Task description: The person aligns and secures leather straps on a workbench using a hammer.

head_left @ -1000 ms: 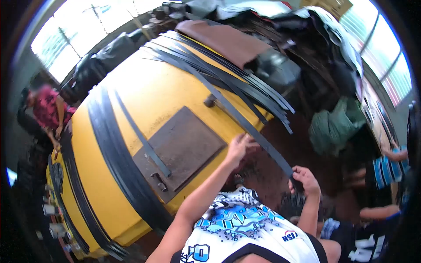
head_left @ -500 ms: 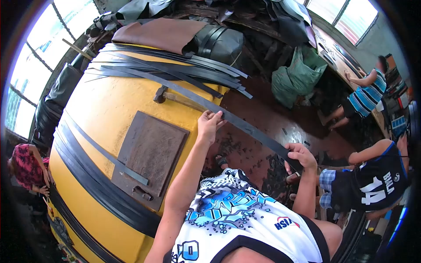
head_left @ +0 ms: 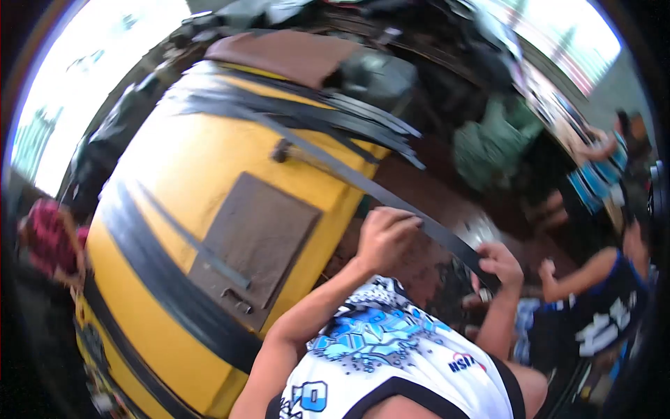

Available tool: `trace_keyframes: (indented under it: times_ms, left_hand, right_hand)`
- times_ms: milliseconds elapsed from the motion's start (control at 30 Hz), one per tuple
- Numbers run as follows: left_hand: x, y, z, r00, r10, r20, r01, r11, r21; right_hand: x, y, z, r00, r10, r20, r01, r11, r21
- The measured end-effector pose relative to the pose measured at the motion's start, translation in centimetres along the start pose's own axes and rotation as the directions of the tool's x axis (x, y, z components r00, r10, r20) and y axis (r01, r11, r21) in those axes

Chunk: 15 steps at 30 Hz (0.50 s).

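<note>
A long dark strip (head_left: 380, 194) runs from the yellow table (head_left: 202, 155) down to the right across my body. My left hand (head_left: 389, 236) is closed at the strip's lower edge, its fingertips on the strip. At the strip's near end, my right hand (head_left: 500, 267) grips it between thumb and fingers. On the table, a hammer (head_left: 282, 149) lies partly behind the strip. Nearer to me is a dark square board (head_left: 255, 237) with a short narrow strip (head_left: 227, 269) and a small dark tool (head_left: 237, 301) on it.
More dark strips (head_left: 164, 293) lie across the table, and a brown sheet (head_left: 286, 54) covers its far end. A green sack (head_left: 492, 143) is on the floor. One person (head_left: 49, 237) is at the left; two others (head_left: 593, 174) (head_left: 614, 307) are at the right.
My left hand has moved right along the strip, nearer my right hand. The whole view has shifted and blurred. The person in the dark jersey has an arm in a different position.
</note>
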State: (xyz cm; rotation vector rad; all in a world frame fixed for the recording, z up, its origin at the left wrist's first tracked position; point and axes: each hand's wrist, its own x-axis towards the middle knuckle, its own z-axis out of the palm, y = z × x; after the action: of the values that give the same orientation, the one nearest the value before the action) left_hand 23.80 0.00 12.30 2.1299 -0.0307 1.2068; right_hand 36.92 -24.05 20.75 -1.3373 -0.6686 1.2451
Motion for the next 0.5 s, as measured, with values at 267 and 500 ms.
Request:
trace_keyframes:
  times_ms: [267,500]
  left_hand:
    - [-0.2,0.2,-0.1,0.987,0.044,-0.152,-0.045,0.999,-0.003]
    - [-0.2,1.0,0.4,0.986,-0.019,-0.164,0.007,0.997,-0.073]
  right_hand:
    - [0.1,0.3,-0.9,0.985,-0.014,0.172,0.02,0.999,-0.032]
    - [-0.7,0.0,-0.3,1.0,0.011,0.023,-0.006,0.98,-0.198]
